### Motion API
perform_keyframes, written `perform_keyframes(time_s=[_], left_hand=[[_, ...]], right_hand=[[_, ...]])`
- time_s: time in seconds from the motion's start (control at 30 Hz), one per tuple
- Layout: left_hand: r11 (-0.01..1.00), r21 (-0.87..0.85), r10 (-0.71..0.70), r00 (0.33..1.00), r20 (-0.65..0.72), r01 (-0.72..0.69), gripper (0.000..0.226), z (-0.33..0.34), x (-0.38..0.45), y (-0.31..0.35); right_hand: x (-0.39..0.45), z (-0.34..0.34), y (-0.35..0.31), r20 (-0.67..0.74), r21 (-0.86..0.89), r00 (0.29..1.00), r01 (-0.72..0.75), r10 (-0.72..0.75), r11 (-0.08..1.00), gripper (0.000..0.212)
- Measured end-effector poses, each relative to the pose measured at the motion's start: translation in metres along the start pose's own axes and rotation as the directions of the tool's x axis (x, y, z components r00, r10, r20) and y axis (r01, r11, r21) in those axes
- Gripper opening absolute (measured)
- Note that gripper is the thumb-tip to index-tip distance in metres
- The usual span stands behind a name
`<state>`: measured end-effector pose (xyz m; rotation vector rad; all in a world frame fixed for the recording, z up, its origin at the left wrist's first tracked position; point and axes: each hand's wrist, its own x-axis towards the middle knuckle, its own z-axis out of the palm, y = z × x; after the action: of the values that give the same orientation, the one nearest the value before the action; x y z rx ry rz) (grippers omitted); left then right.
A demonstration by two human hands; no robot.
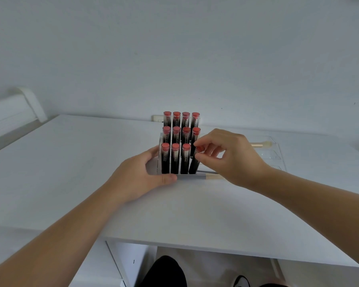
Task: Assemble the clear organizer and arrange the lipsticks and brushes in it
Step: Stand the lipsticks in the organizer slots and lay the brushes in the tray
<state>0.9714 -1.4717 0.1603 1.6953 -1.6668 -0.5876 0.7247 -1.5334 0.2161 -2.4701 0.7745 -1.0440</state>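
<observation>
A clear tiered organizer (159,154) stands mid-table, its three stepped rows filled with several black lipsticks with red tops (175,158). My left hand (141,177) grips the organizer's front left corner, thumb along its front edge. My right hand (226,156) pinches the top of a tilted lipstick (194,164) at the front row's rightmost slot. A brush with a grey and cream handle (199,177) lies flat along the organizer's front. A second clear section (276,154) sits to the right, with a cream brush (261,144) lying in it.
The white table (71,162) runs to a near edge at the bottom, with my legs and a shoe below it. A white wall stands close behind, with a socket plate (157,118) just behind the organizer. A white rail (19,108) is at far left.
</observation>
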Motion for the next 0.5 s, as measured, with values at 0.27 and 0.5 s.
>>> perform_keyframes(time_s=[0.27, 0.5], left_hand=[[1.000, 0.011, -0.003, 1.000, 0.007, 0.003, 0.117, 0.000, 0.000, -0.001], [1.000, 0.015, -0.005, 1.000, 0.007, 0.005, 0.119, 0.000, 0.000, -0.001]], right_hand=[[-0.001, -0.004, 0.002, 0.002, -0.034, 1.000, -0.030, 0.030, 0.999, 0.015], [-0.005, -0.013, 0.005, -0.016, -0.105, 0.999, -0.032, 0.030, 0.994, 0.016]])
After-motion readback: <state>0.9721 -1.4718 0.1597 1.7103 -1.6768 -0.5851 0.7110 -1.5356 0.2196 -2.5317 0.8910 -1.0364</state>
